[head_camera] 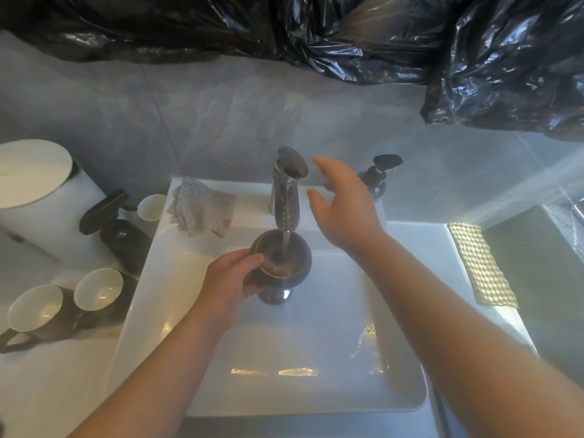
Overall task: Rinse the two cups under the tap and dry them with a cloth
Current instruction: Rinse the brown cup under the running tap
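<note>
Presently your left hand (pixel 230 276) grips the dark, gold-rimmed cup (pixel 301 259) from its near side, fingers curled round the wall. You hold it mouth up, directly beneath the tap (pixel 286 197), so the stream (pixel 286 245) falls straight into it. It hangs over the sink (pixel 316 403) basin, so any overflow drains away. Your right hand (pixel 344 210) is released, fingers spread and holding nothing, just beside the tap's lever. It is probably placed there to adjust or stop the flow, though blur hides whether it touches. Two mugs (pixel 98 289) lie on the counter (pixel 63 374) to the left, well apart from the water, so I'd judge rinsing is at its first cup. A crumpled white cloth (pixel 202 207) waits on the sink's back rim, near enough for drying.
</note>
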`<act>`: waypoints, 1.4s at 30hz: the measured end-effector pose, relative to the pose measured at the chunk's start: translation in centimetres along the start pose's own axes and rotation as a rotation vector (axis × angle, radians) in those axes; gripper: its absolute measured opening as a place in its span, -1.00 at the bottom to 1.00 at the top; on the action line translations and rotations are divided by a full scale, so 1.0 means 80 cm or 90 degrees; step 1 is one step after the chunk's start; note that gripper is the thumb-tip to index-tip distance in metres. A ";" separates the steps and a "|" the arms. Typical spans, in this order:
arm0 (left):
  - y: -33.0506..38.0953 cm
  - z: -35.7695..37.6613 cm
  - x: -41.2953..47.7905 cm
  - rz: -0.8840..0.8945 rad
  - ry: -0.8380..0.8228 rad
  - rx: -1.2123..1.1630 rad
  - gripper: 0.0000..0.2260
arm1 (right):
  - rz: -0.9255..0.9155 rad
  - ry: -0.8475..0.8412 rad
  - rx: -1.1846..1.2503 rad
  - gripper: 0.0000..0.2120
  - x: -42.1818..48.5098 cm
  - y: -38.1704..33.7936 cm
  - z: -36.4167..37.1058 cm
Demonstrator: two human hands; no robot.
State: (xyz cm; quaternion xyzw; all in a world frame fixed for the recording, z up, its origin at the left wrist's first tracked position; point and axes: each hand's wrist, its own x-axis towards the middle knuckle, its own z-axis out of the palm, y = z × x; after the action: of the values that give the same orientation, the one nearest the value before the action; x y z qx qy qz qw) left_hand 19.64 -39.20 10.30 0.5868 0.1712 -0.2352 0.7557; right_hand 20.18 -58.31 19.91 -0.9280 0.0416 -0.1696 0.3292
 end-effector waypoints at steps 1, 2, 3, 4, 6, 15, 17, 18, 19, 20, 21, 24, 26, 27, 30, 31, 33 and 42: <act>-0.001 0.000 -0.001 -0.002 -0.001 0.001 -0.88 | 0.073 0.019 0.043 -0.61 -0.015 0.004 0.001; -0.002 0.000 -0.001 -0.002 -0.002 0.001 -0.87 | 0.152 0.001 0.053 -0.66 -0.030 0.009 0.002; -0.002 0.000 -0.003 -0.003 -0.005 -0.002 -0.87 | 0.222 -0.049 0.055 -0.71 -0.047 0.015 0.006; -0.003 0.001 -0.004 -0.002 -0.009 -0.007 -0.85 | 0.267 -0.113 0.073 -0.75 -0.062 0.024 0.013; -0.003 0.003 -0.006 0.002 -0.018 -0.011 -0.84 | 0.312 -0.193 0.176 -0.73 -0.084 0.038 0.029; -0.004 0.000 -0.009 0.011 -0.047 0.001 -0.85 | 0.426 -0.244 0.368 -0.72 -0.096 0.051 0.052; -0.003 -0.002 -0.008 0.013 -0.043 0.003 -0.87 | 0.431 -0.240 0.368 -0.71 -0.095 0.054 0.055; -0.003 -0.002 -0.007 0.017 -0.040 0.008 -0.87 | 0.434 -0.237 0.369 -0.71 -0.095 0.055 0.057; -0.003 -0.003 -0.007 0.025 -0.036 0.017 -0.86 | 0.439 -0.236 0.374 -0.70 -0.095 0.056 0.059; -0.002 -0.003 -0.007 0.033 -0.032 0.031 -0.85 | 0.447 -0.238 0.378 -0.70 -0.094 0.056 0.061; -0.001 -0.003 -0.007 0.039 -0.029 0.044 -0.83 | 0.456 -0.242 0.391 -0.69 -0.094 0.057 0.063; 0.004 -0.002 -0.011 0.056 -0.005 0.063 -0.81 | 0.484 -0.262 0.450 -0.72 -0.093 0.056 0.068; 0.007 0.001 -0.013 0.065 0.013 0.083 -0.82 | 0.507 -0.273 0.485 -0.72 -0.091 0.057 0.071; 0.008 0.002 -0.013 0.069 0.017 0.097 -0.82 | 0.521 -0.276 0.498 -0.71 -0.091 0.058 0.073; 0.007 0.006 -0.010 0.081 0.025 0.127 -0.80 | 0.552 -0.276 0.526 -0.68 -0.090 0.057 0.078; 0.007 0.006 -0.009 0.080 0.027 0.130 -0.81 | 0.555 -0.271 0.529 -0.68 -0.090 0.057 0.078; 0.005 0.002 -0.004 0.075 0.019 0.123 -0.88 | 0.554 -0.251 0.512 -0.68 -0.088 0.056 0.075; -0.009 -0.003 0.015 -0.038 -0.072 0.001 -0.79 | 0.492 -0.197 0.466 -0.88 -0.080 0.059 0.064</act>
State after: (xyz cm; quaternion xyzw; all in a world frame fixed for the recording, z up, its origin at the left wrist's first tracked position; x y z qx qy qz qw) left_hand 20.26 -39.30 9.04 0.5678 0.1453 -0.2904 0.7564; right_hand 16.10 -57.73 11.37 -0.6843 0.2682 0.0986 0.6709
